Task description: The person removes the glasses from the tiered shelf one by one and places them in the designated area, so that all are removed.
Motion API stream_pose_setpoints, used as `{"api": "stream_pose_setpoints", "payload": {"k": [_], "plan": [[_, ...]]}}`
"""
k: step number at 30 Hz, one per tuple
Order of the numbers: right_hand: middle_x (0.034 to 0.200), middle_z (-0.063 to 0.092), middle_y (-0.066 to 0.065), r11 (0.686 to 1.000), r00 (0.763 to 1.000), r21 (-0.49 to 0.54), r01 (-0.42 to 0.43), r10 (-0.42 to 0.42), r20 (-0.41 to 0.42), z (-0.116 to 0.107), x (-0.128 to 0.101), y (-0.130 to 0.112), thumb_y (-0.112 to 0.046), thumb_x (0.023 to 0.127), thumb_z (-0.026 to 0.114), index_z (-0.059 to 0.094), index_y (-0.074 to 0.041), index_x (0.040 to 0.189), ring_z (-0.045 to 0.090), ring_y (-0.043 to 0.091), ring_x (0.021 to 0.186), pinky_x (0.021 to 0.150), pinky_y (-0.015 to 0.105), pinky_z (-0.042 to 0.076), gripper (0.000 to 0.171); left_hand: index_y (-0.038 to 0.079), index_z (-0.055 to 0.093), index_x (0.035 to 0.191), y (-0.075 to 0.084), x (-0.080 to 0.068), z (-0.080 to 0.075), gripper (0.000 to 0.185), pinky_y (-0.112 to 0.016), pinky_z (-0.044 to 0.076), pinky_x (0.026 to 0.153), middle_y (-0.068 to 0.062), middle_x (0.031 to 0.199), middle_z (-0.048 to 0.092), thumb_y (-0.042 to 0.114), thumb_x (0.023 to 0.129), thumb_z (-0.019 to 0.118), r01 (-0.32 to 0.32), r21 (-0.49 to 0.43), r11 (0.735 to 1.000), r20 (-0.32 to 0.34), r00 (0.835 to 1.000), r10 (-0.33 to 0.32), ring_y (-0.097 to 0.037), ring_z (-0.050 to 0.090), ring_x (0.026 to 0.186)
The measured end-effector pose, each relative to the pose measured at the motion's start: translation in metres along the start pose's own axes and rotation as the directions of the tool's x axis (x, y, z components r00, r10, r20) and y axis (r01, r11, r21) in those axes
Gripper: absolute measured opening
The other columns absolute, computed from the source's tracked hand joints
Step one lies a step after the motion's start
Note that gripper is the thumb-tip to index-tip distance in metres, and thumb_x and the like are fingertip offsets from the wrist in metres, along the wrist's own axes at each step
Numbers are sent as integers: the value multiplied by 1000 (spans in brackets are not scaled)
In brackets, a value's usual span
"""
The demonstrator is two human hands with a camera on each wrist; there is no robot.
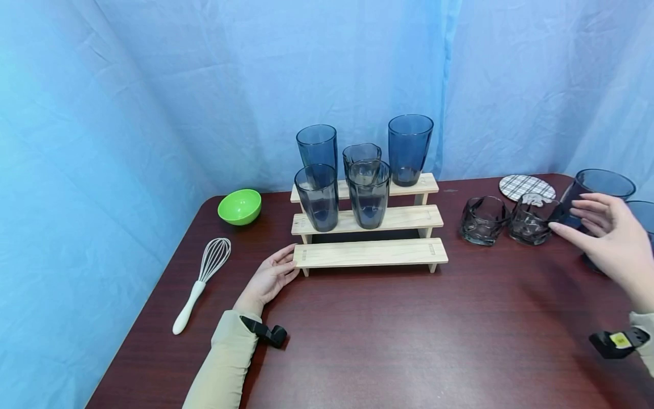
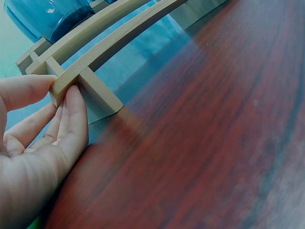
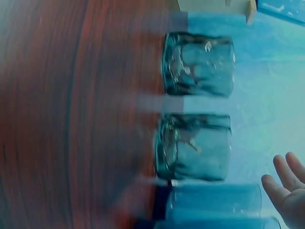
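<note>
A three-step wooden rack (image 1: 369, 253) stands mid-table with several dark blue and grey glasses (image 1: 317, 197) on its upper two steps. My left hand (image 1: 271, 276) rests on the table with straight fingers (image 2: 71, 112) touching the left end of the lowest step (image 2: 64, 81). My right hand (image 1: 608, 236) hovers open at the right, its fingertips close beside a short grey tumbler (image 1: 531, 220) and holding nothing. A second short tumbler (image 1: 482, 220) stands just left of that one. In the right wrist view both tumblers (image 3: 193, 145) show blurred, with my fingertips (image 3: 286, 183) apart from them.
A tall blue glass (image 1: 595, 190) stands behind my right hand, another at the frame edge. A plaid coaster (image 1: 526, 186) lies at the back right. A green bowl (image 1: 239, 206) and a white-handled whisk (image 1: 201, 281) lie left of the rack. Blue cloth backs the dark red table (image 1: 409, 341).
</note>
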State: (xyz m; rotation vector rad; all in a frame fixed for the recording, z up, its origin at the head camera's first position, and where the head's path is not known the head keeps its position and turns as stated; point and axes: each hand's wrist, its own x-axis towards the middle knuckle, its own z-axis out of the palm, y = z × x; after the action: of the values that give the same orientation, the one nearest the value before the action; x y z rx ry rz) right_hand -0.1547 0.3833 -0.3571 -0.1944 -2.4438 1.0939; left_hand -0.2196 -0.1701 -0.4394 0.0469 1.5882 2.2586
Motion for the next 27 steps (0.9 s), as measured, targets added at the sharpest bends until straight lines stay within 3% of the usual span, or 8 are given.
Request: {"api": "stream_pose_setpoints", "payload": {"k": [3, 10, 14, 22, 27], "plan": [[129, 41, -10, 1000, 999, 4, -21, 21, 49, 9, 0, -2, -26, 88, 67, 25, -26, 147, 37, -9, 121, 93, -2, 27, 73, 0, 17, 150, 0, 0, 0, 60, -20, 48, 79, 5, 105, 55, -10, 95, 38, 1, -2, 1000, -1, 1000, -1, -4, 60, 91], [112, 41, -27, 994, 990, 112, -14, -2, 143, 30, 0, -21, -23, 87, 68, 23, -25, 147, 42, -8, 117, 91, 0, 33, 76, 0, 17, 150, 0, 0, 0, 60, -20, 49, 79, 5, 105, 55, -10, 95, 38, 2, -3, 1000, -4, 1000, -2, -4, 60, 90], [113, 42, -27, 989, 982, 151, -5, -24, 188, 42, 0, -29, -22, 87, 69, 24, -26, 147, 43, -5, 118, 89, 1, 35, 75, 1, 18, 150, 0, 0, 0, 59, -20, 49, 78, 4, 104, 55, -10, 95, 38, 4, -8, 1000, -14, 1000, -4, -4, 60, 90], [116, 45, -18, 984, 974, 178, 26, -64, 216, 65, -1, -44, -23, 85, 71, 29, -20, 145, 45, -5, 113, 90, 2, 36, 74, 0, 17, 150, 0, 0, 0, 59, -20, 49, 78, 4, 105, 55, -9, 95, 38, -2, -8, 1000, -11, 1000, 2, -4, 60, 89], [124, 48, 2, 977, 965, 206, 47, -98, 242, 80, -2, -50, -21, 85, 72, 27, -14, 146, 46, -6, 111, 89, 2, 36, 76, 0, 17, 150, 0, 1, -1, 59, -20, 49, 78, 4, 104, 54, -9, 95, 38, 3, -4, 1000, -15, 1000, -3, -4, 60, 89]]}}
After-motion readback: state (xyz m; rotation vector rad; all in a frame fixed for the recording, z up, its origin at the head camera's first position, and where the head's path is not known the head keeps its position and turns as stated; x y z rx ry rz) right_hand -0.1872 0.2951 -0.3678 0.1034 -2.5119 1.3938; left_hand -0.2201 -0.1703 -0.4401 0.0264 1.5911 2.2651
